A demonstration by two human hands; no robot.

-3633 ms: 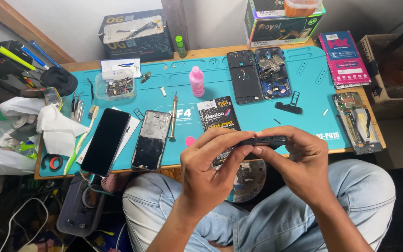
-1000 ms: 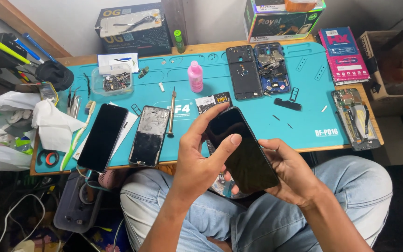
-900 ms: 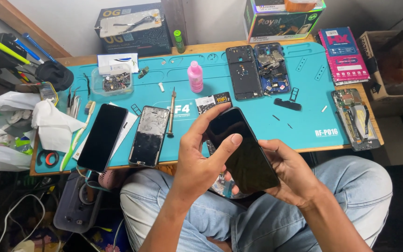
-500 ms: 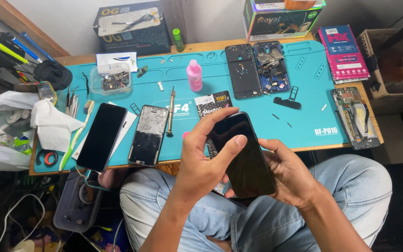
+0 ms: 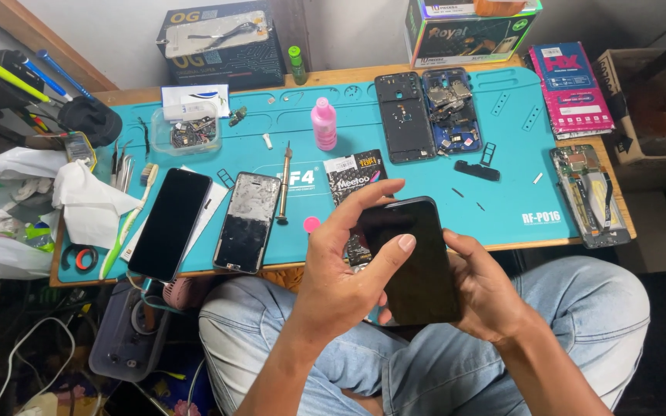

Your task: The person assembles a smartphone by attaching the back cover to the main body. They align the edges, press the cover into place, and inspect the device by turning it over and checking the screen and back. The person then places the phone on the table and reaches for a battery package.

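Since the earlier frames the black phone [image 5: 418, 266] has turned from edge-on to screen-up and dropped slightly nearer the lap, held over the knees just near of the teal work mat [image 5: 502, 177]. On that mat, far and to the right, lie two opened phone bodies [image 5: 425, 115]; to the left lie a dark phone [image 5: 171, 223] and a cracked-glass phone [image 5: 248, 222], side by side. A pink bottle [image 5: 323, 123] stands toward the far middle, with a slim screwdriver [image 5: 284, 185] between it and the cracked phone. Cupping the black phone from the right, the right hand [image 5: 487, 289] has its fingers hidden beneath the phone. From the left, the left hand [image 5: 341, 277] has its fingers clamped on the phone's top edge and its thumb [image 5: 398, 250] pressed on the screen.
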